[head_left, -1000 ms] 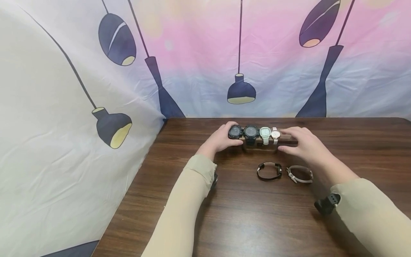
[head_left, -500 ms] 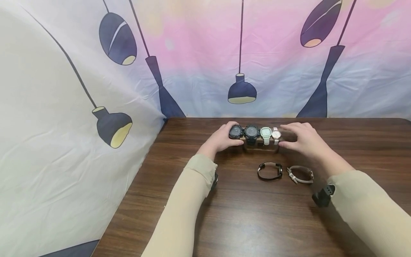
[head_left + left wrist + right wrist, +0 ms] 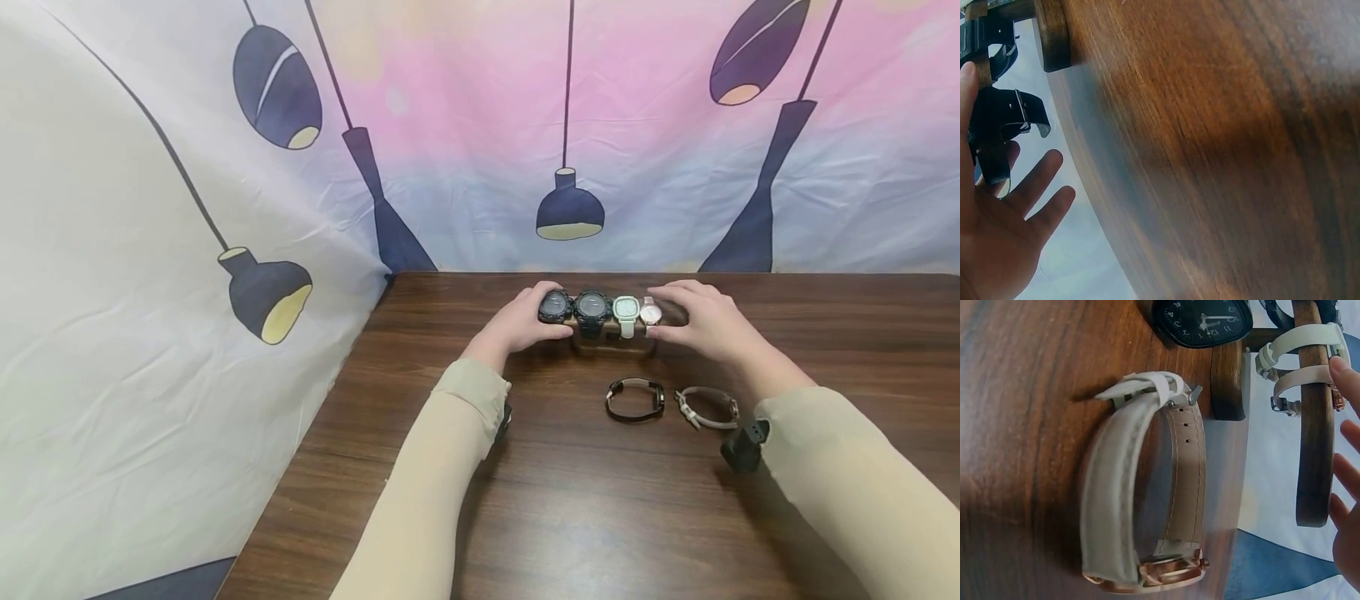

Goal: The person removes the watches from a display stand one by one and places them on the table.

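Four-legged wording aside, a dark wooden watch stand (image 3: 1315,462) holds several wristwatches on its raised bar. From the left these are a black watch (image 3: 555,307), a second black watch (image 3: 592,307), a mint-green watch (image 3: 626,308) and a white watch (image 3: 651,313). My left hand (image 3: 519,323) pinches the leftmost black watch, thumb in front and index finger behind; its other fingers are spread in the left wrist view. At the bar's right end my right hand (image 3: 708,323) holds the white watch between thumb and index finger.
On the brown wooden table (image 3: 585,508), in front of the stand, lie a closed black-strapped watch (image 3: 635,401) and a closed white-strapped watch (image 3: 707,408). A printed cloth (image 3: 465,150) hangs behind the table's far edge.
My right hand has moved left along the bar, from beyond its end onto the white watch. The left hand keeps its place on the black watch.
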Available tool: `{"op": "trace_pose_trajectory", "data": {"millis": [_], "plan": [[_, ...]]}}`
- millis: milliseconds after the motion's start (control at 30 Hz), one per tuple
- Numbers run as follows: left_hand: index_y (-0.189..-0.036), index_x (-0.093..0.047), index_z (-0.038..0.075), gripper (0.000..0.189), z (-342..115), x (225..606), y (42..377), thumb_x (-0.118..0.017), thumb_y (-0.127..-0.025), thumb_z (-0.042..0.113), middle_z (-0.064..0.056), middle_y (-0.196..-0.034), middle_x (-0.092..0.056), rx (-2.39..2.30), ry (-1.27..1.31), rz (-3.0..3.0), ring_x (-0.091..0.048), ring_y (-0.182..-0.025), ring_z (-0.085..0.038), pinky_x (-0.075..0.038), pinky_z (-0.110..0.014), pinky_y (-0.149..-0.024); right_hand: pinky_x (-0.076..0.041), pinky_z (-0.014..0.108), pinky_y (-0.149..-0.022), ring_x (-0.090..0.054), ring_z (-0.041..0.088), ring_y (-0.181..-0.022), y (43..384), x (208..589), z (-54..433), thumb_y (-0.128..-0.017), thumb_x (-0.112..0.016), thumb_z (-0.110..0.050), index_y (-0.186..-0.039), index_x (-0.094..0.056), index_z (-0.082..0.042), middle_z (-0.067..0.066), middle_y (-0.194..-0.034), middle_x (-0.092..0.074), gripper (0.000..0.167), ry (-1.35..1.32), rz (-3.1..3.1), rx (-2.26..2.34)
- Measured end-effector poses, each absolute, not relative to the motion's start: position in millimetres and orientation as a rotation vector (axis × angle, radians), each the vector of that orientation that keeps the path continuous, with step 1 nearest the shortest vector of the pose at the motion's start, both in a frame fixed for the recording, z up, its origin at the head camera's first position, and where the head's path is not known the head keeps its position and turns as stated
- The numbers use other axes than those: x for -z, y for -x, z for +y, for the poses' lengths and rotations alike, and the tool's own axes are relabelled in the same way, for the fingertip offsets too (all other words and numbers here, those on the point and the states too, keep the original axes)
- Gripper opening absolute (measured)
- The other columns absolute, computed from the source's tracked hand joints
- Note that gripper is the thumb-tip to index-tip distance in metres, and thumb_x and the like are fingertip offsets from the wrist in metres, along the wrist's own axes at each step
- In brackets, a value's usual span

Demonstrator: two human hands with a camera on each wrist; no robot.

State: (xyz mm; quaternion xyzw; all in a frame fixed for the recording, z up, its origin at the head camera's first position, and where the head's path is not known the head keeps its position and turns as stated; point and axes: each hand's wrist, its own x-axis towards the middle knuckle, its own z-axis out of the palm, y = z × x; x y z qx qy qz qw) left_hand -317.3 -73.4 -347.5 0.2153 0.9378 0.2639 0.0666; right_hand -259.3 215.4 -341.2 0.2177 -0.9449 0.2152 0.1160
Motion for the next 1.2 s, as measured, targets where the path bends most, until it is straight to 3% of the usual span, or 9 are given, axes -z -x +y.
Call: {"op": "trace_pose_trajectory", "data": {"millis": [633, 1200], "plan": [[-0.140, -0.033, 0.029, 0.074, -72.7, 348.6, 317.0, -0.070, -0.080, 0.049, -0.007, -0.129, -0.042, -0.809, -0.631, 2.824, -0.050, -0.111, -0.022, -0.041, -0.041, -0.092, -0.025, 0.066, -0.084, -0.039, 0.047, -0.114, 267.7, 344.3, 211.4, -0.084, -0.067, -0.046, -0.132, -0.053, -0.012, 0.021, -0.131, -0.045, 0.060, -0.567, -2.881, -0.631], [-0.141, -0.032, 0.029, 0.074, -73.2, 347.4, 316.1, -0.069, -0.081, 0.048, -0.007, -0.130, -0.042, -0.808, -0.618, 2.818, -0.050, -0.110, -0.021, -0.042, -0.040, -0.091, -0.027, 0.066, -0.082, -0.040, 0.047, -0.115, 268.9, 344.0, 213.8, -0.084, -0.070, -0.040, -0.131, -0.054, -0.010, 0.022, -0.129, -0.046, 0.058, -0.597, -2.886, -0.606]]}}
